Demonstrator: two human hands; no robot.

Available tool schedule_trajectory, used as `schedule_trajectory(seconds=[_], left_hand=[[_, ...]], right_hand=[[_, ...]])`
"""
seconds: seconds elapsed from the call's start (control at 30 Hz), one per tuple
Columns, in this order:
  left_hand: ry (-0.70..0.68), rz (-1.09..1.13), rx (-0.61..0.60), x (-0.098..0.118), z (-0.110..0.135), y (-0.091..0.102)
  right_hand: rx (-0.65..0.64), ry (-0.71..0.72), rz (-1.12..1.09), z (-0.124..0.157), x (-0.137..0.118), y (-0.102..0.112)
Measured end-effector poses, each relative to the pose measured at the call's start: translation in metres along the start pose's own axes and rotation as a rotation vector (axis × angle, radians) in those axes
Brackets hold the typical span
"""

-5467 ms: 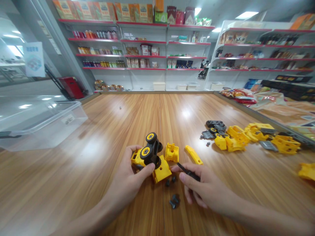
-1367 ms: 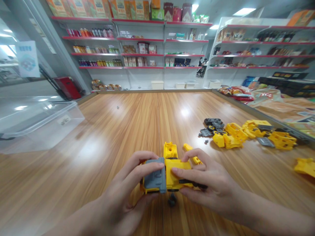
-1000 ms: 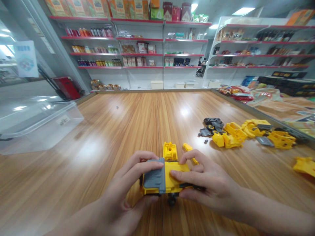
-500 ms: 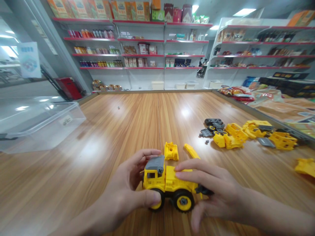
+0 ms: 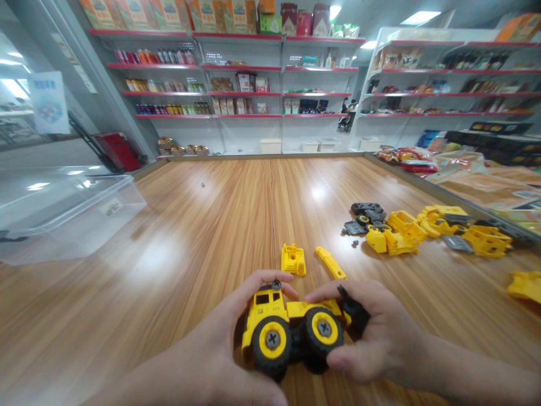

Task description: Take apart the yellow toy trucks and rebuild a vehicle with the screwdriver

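Note:
Both hands hold a yellow toy truck (image 5: 291, 330) with black tyres and yellow hubs, tilted so its side wheels face me, just above the wooden table (image 5: 203, 225). My left hand (image 5: 228, 349) wraps round the cab end, fingers curled over the roof. My right hand (image 5: 376, 332) grips the rear end and also pinches a black tool (image 5: 353, 307) against it. A small yellow block (image 5: 293, 259) and a yellow strip (image 5: 332, 263) lie on the table just beyond the truck.
A heap of yellow and grey toy parts (image 5: 422, 228) lies at the right. Another yellow piece (image 5: 524, 285) sits near the right edge. A clear plastic box (image 5: 63, 211) stands at the left. Store shelves (image 5: 253, 84) line the back wall.
The truck was turned from underside up to roof up, set on its wheels, then lifted and tipped so its side wheels face me. Both hands stayed on it.

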State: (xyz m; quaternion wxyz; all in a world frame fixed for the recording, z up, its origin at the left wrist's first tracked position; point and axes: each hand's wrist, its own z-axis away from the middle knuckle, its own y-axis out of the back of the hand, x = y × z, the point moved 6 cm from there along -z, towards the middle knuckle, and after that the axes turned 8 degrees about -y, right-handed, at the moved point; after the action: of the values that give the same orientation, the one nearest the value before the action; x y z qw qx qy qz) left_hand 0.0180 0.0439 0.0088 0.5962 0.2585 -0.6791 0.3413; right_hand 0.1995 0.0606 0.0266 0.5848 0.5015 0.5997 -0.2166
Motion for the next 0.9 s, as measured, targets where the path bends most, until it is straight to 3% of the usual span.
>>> schedule_trajectory(seconds=[0.27,0.4,0.6,0.67,0.77,0.83,0.9], left_hand=[[-0.084,-0.262,-0.127,0.005,-0.002,-0.004],[-0.05,-0.285,-0.087,0.01,0.0,-0.005],[-0.018,-0.153,0.03,0.01,-0.001,-0.001],[-0.023,-0.117,0.12,0.014,-0.003,0.006],[-0.024,-0.063,0.349,0.022,-0.006,0.022],[-0.024,0.004,0.501,0.024,-0.006,0.03],[-0.04,0.082,0.626,0.022,-0.007,0.036]], right_hand=[[-0.01,0.096,0.015,0.003,-0.003,-0.003],[-0.011,0.107,0.042,0.002,-0.005,-0.003],[0.075,0.029,0.05,-0.002,-0.007,0.007],[0.18,0.023,0.129,-0.003,-0.007,0.015],[0.35,0.021,0.282,-0.003,-0.007,0.025],[0.32,0.018,0.344,-0.005,-0.005,0.022],[0.146,0.038,0.403,-0.006,-0.001,0.01]])
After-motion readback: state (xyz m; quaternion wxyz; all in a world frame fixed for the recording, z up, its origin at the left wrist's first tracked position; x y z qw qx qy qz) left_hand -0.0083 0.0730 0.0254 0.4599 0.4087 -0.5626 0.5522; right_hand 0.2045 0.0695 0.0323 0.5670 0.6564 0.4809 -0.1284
